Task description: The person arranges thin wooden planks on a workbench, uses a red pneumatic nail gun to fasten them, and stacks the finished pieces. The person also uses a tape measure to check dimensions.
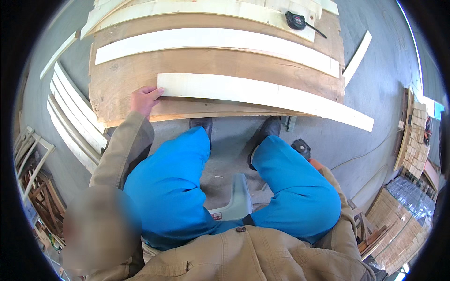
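Note:
My left hand (146, 99) pinches the left end of a pale wooden board (262, 96), thumb on top. The board lies slantwise along the near edge of a plywood worktop (197, 63), and its right end sticks out past the corner. Beside my right knee, low down, my right hand (316, 164) is closed at a black tool (301, 148). The knee hides most of that hand and tool, so the tool's kind does not show. A second pale board (215, 38) lies farther back on the worktop.
A black tape measure (296, 20) rests on boards at the far right of the worktop. Several long boards (77, 107) lie on the floor at left. Stacked wood blocks (398, 225) stand at right. Between my legs is a grey-green plastic piece (239, 196).

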Tool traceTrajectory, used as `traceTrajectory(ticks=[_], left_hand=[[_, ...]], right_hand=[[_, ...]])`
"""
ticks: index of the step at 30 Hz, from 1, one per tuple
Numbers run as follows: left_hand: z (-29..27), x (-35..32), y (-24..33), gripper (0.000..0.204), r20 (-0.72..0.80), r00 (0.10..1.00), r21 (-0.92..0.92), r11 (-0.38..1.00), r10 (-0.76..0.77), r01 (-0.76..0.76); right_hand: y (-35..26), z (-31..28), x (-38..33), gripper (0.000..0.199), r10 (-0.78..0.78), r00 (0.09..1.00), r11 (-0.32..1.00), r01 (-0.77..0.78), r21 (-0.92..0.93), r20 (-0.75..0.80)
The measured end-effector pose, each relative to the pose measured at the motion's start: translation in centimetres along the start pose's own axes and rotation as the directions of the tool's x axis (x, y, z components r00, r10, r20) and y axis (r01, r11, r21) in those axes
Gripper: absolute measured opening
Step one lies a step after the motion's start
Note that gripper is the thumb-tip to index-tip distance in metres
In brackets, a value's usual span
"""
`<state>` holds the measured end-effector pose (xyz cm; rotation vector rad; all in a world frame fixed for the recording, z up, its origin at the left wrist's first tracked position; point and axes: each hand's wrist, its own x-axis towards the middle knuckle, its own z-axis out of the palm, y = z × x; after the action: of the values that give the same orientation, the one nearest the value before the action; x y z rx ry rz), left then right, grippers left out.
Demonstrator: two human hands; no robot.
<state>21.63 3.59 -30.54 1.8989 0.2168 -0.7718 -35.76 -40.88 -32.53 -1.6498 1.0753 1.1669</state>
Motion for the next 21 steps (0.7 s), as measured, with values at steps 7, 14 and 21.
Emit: traceTrajectory(ticks=[7, 14, 21], left_hand=[[0.7, -0.3, -0.2, 0.037, 0.009, 0.999, 0.025, 0.999, 0.032, -0.032], [1.3, -0.2, -1.2, 0.034, -0.019, 0.992, 0.003, 0.992, 0.124, -0.124], [0.1, 1.0, -0.4, 0.029, 0.081, 0.99, 0.115, 0.985, 0.119, -0.128]], right_hand=[[-5.3, -7.9, -16.8, 0.036, -0.003, 0.923, 0.995, -0.035, -0.093, -0.385], [-20.9, -14.2, -27.5, 0.038, -0.27, 0.733, 0.951, 0.303, -0.056, -0.624], [-42.4, -10.3, -28.0, 0.043, -0.565, 0.688, 0.823, 0.508, -0.255, -0.455]])
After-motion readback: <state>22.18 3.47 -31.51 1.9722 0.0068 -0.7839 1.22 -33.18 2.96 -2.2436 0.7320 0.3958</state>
